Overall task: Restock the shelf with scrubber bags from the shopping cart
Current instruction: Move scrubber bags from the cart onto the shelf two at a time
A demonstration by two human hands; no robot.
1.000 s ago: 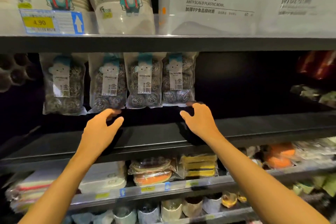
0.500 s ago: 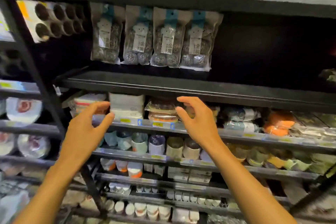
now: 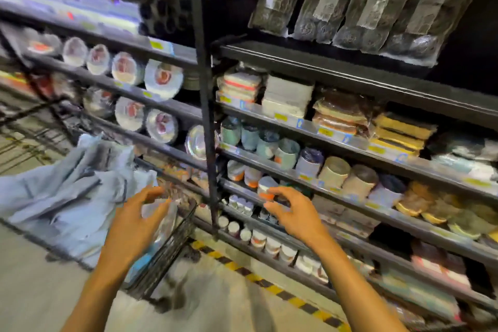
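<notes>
Both hands are coming away from the black metal shelf (image 3: pixel 323 67) where, a moment ago, they were reaching up just below the hanging stock. The person is now turning down and to the left, toward the black wire shopping cart (image 3: pixel 172 250) standing on the floor beside the racking. The four clear plastic scrubber bags (image 3: pixel 377 8), filled with silvery wire balls and fronted by white-and-teal label cards, are hanging in a row above that shelf, high at the right and well apart from the hands. To me that is saying one placement is finished and the person is going back for the next bag, with dark free space still showing to the right of the row.

The left hand (image 3: pixel 134 224) is stretching forward over the near corner of the cart, palm down, fingers spread wide and gently curved, gripping nothing. A crinkly clear plastic packet (image 3: pixel 161 213) is lying just under its fingertips. The blur is keeping me from telling whether they are touching it, or whether it is a scrubber bag. A heap of pale blue-grey fabric (image 3: pixel 62 191) is filling the rest of the cart. The right hand (image 3: pixel 293 215) is hovering in front of the lower shelves, fingers loosely bent and apart, empty.
</notes>
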